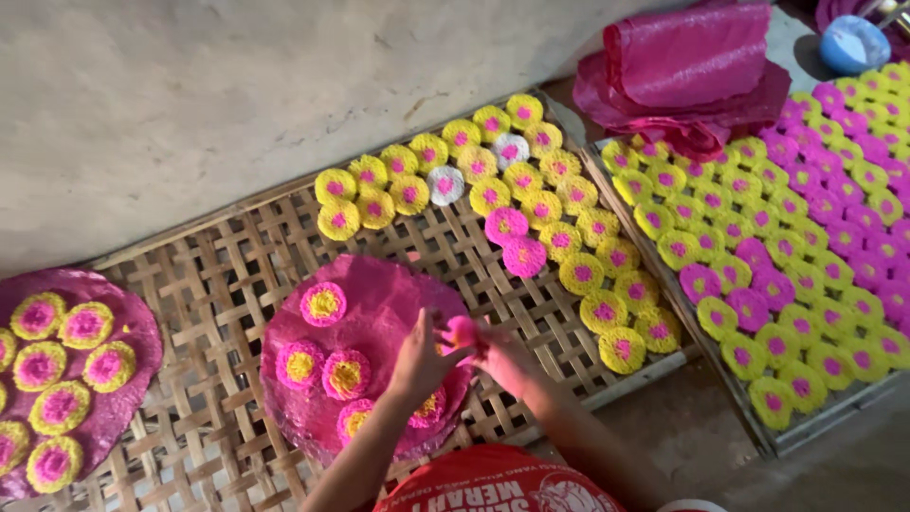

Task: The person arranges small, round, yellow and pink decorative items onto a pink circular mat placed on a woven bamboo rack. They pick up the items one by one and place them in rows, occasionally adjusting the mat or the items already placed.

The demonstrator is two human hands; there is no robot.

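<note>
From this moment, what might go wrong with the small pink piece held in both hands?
1. The small pink piece, pinched between left hand and right hand, may tear or drop.
2. It could fall through the gaps of the woven bamboo tray.
3. A forearm might brush the pink-and-yellow discs on the round pink mat.

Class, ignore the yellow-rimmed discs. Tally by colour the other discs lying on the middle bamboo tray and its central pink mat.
White discs: 2
All-pink discs: 2
Pink-rimmed, yellow-centred discs on the mat: 5
Total: 9
Not counted: pink piece held between left hand and right hand.
</note>
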